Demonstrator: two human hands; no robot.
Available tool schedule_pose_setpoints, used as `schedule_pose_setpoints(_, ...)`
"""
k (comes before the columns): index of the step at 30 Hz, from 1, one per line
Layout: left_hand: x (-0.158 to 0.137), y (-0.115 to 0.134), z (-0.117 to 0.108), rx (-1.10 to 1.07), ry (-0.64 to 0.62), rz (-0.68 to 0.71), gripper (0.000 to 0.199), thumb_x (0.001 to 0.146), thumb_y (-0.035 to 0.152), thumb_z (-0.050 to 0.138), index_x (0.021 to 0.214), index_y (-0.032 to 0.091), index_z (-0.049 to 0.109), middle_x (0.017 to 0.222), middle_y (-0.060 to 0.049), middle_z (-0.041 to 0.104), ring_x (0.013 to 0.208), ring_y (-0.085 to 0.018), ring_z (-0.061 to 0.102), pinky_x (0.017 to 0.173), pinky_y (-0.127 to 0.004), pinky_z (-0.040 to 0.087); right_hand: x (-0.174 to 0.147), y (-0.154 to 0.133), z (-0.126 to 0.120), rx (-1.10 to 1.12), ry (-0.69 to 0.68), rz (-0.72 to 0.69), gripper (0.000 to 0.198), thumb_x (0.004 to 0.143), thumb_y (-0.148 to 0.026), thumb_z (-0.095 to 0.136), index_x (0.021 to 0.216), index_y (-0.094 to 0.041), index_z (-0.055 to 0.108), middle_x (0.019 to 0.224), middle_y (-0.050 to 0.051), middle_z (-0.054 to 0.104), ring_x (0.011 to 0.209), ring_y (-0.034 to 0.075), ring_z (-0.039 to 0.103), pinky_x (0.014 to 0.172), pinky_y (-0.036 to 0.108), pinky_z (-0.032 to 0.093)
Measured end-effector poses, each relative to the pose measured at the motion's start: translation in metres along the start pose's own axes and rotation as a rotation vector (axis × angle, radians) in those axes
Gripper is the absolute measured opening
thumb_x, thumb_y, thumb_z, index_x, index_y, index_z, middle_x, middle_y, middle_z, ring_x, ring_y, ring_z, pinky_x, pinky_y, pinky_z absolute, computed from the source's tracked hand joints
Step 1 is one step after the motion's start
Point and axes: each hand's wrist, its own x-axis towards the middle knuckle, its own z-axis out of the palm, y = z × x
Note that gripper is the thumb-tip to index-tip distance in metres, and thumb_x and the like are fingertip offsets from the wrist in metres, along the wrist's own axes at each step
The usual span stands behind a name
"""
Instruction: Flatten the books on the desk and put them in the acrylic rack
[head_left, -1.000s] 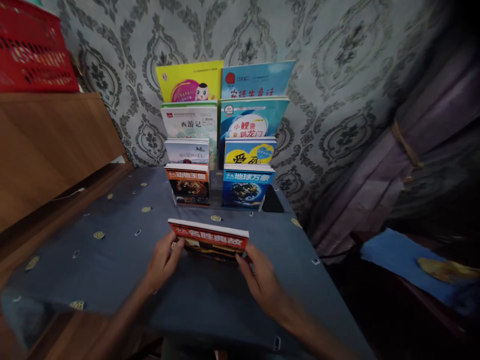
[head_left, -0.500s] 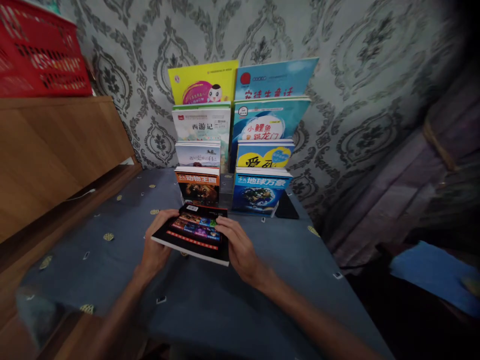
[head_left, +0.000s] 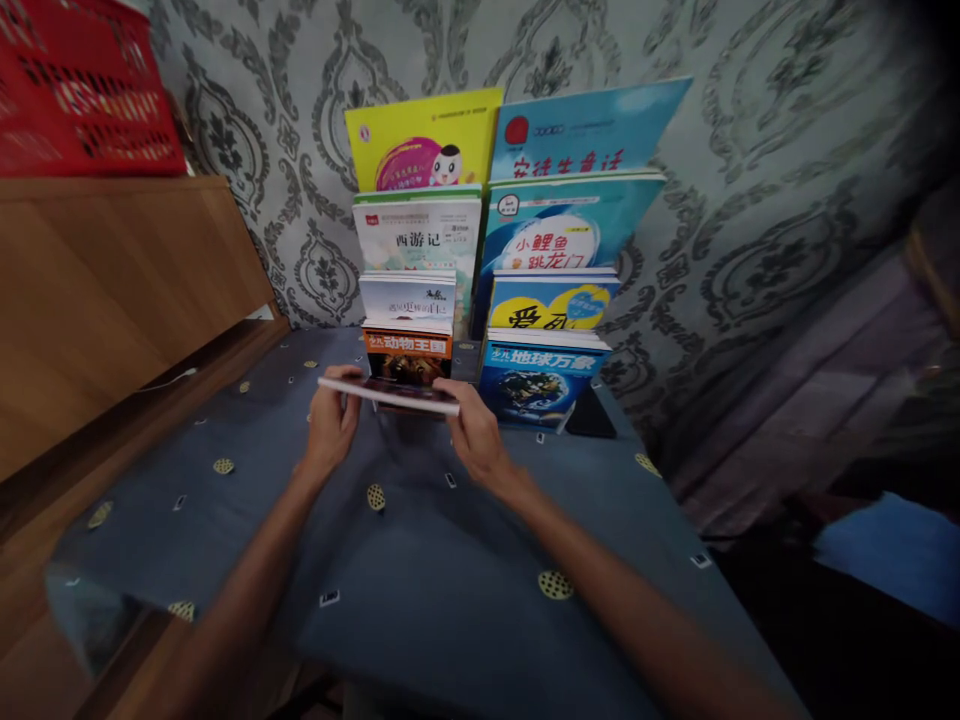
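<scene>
A thin dark-covered book (head_left: 397, 391) is held nearly level, its pale page edge facing me. My left hand (head_left: 334, 415) grips its left end, and my right hand (head_left: 476, 430) grips its right end. Just behind it stands an orange-and-black book with a lion (head_left: 409, 350), its lower part hidden by the held book. To the right, a blue book with a globe (head_left: 536, 385) stands upright in the front row. Taller books rise in tiers behind, among them a white book (head_left: 420, 235), a teal book (head_left: 574, 230) and a yellow book (head_left: 424, 125).
A blue patterned cloth covers the table (head_left: 420, 600). Beside the books at right lies a flat black object (head_left: 592, 413). On the left, a red basket (head_left: 90, 100) sits on a wooden cabinet (head_left: 127, 290). The patterned wall (head_left: 315, 120) closes off the back.
Both hands have raised the book and moved it toward the front row. It has tipped from showing its back cover to nearly edge-on. The view has shifted slightly closer.
</scene>
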Motion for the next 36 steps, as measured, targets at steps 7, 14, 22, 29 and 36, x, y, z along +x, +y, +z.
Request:
schedule_pose_setpoints(7, 0.027, -0.011, 0.018, 0.034, -0.001, 0.025, 0.013, 0.096, 0.026, 0.043, 0.093, 0.02, 0.055, 0.085, -0.003, 0.06, 0.078, -0.017, 0.057, 0.074, -0.029, 0.045, 0.022, 0.017, 0.004, -0.017, 0.024, 0.134, 0.023, 0.102, -0.03, 0.035, 0.114, -0.021, 0.053, 0.103, 0.01, 0.068, 0.095, 0.025, 0.065, 0.085, 0.041, 0.055)
schedule_pose_setpoints(14, 0.029, -0.021, 0.028, 0.09, -0.007, 0.03, 0.012, 0.096, 0.023, 0.042, 0.089, 0.021, 0.052, 0.081, -0.002, 0.057, 0.075, -0.017, 0.055, 0.072, -0.028, 0.044, 0.025, 0.03, 0.009, -0.084, 0.027, 0.17, 0.018, 0.1, -0.023, 0.036, 0.11, -0.022, 0.05, 0.101, 0.01, 0.063, 0.095, 0.025, 0.062, 0.087, 0.045, 0.054)
schedule_pose_setpoints(22, 0.033, -0.033, 0.041, 0.093, 0.024, 0.035, 0.016, 0.099, 0.027, 0.04, 0.09, 0.022, 0.052, 0.085, -0.004, 0.059, 0.08, -0.019, 0.057, 0.078, -0.03, 0.046, 0.024, 0.032, 0.017, -0.205, 0.062, 0.234, 0.029, 0.098, -0.019, 0.033, 0.122, -0.019, 0.049, 0.111, 0.014, 0.055, 0.103, 0.028, 0.057, 0.096, 0.053, 0.052)
schedule_pose_setpoints(29, 0.033, -0.041, 0.043, 0.14, 0.02, 0.001, 0.012, 0.095, 0.019, 0.041, 0.087, 0.022, 0.05, 0.081, -0.003, 0.058, 0.078, -0.019, 0.058, 0.076, -0.03, 0.047, 0.021, 0.031, 0.022, -0.177, 0.085, 0.198, 0.042, 0.097, -0.016, 0.033, 0.138, -0.016, 0.041, 0.122, 0.017, 0.056, 0.116, 0.028, 0.055, 0.105, 0.053, 0.048)
schedule_pose_setpoints(36, 0.028, -0.03, 0.041, 0.454, -0.06, -0.107, 0.016, 0.097, 0.021, 0.04, 0.102, 0.018, 0.055, 0.088, -0.011, 0.066, 0.085, -0.027, 0.067, 0.079, -0.038, 0.051, 0.019, 0.027, 0.025, -0.18, 0.098, 0.233, 0.048, 0.093, -0.011, 0.034, 0.14, -0.016, 0.041, 0.124, 0.018, 0.06, 0.117, 0.03, 0.058, 0.105, 0.055, 0.049)
